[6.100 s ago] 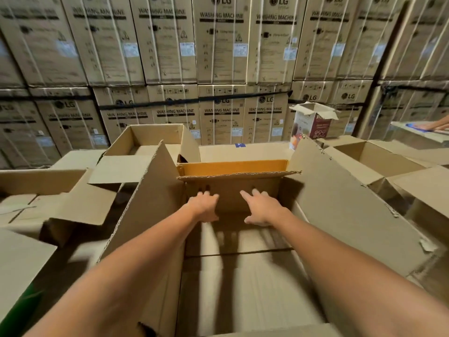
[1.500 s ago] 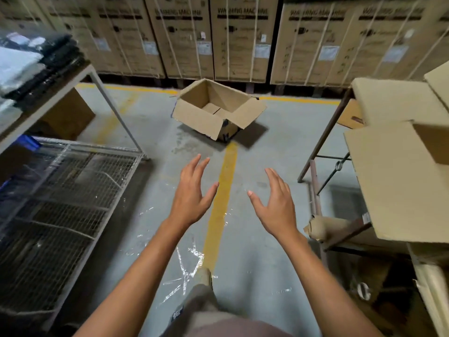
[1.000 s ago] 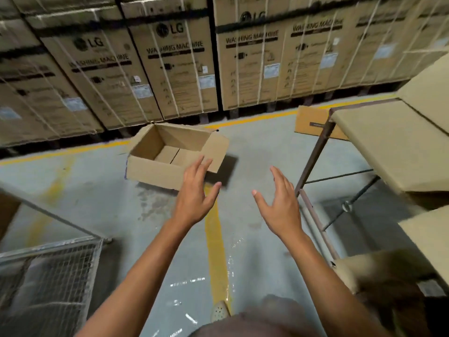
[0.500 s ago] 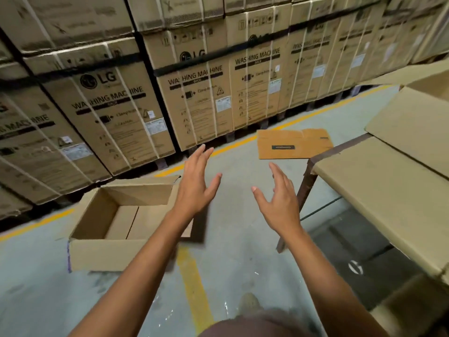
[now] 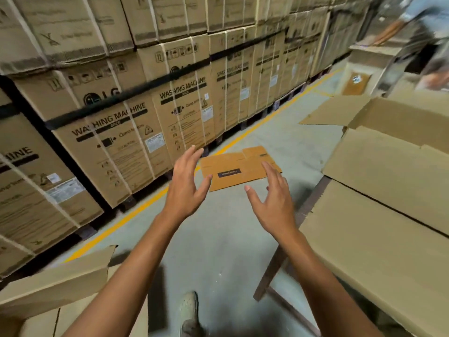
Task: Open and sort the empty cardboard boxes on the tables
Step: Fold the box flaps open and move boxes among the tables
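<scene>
Flattened box (image 5: 239, 169): it lies flat on the concrete floor (image 5: 218, 244) at mid-frame, just right of the yellow line (image 5: 136, 210) and near the bench (image 5: 269, 273) on the right. Nothing touches it.
Left grip (image 5: 185, 188): it is in the air at mid-frame with fingers straight and spread and the thumb out. It holds nothing.
Right grip (image 5: 274, 205): it is likewise spread and empty, palm turned toward the left grip, well above the floor.
Weight: you should find the flattened box light, probably a one-handed lift.
Stiffness: expect it to stay stiff across the panel but fold at the creases and flap slots along its far edge.
Surface: the cardboard looks dry and matte, so it is unlikely to slip. The edges can tear if you pull on a flap alone.
Where to hold: it lies flush with the floor, so work your fingertips under a long edge first, then pinch both short ends.
Bench boxes (image 5: 379, 259): these large boxes fill the right of the frame, and the upper one (image 5: 393, 161) has its flaps open. They look bulky rather than heavy, so take them by opposite walls.
Open box (image 5: 56, 283): it sits at lower left with one flap raised.
Surroundings: strapped washing machine cartons (image 5: 121, 132) fill the left, and another person (image 5: 418, 25) is at upper right.
</scene>
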`<state>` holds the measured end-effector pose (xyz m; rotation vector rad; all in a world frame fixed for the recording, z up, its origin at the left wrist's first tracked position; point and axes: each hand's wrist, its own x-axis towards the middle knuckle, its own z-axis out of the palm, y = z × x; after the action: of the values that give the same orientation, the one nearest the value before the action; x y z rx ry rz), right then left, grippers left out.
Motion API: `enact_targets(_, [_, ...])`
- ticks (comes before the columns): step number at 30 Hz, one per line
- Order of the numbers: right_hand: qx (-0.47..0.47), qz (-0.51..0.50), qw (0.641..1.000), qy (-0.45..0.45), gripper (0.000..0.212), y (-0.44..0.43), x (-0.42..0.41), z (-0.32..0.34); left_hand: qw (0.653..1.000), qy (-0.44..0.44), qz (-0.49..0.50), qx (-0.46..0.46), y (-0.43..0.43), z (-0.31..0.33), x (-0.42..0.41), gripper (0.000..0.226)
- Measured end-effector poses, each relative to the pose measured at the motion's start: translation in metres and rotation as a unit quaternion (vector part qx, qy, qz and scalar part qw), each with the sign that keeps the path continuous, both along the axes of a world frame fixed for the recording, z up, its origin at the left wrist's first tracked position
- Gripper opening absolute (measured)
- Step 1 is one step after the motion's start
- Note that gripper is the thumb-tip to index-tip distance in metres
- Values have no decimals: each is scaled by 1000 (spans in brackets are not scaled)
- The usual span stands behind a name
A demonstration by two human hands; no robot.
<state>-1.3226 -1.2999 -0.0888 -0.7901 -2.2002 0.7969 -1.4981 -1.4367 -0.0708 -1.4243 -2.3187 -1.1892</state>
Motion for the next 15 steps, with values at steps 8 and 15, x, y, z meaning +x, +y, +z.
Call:
enact_targets(8, [21, -123, 992, -3, 66, 81, -96, 7, 993, -19, -116, 4, 135, 0, -137, 58])
enact_targets(15, [11, -244, 970, 5, 64, 131, -140, 28, 974, -16, -224, -10, 234, 11, -204, 57])
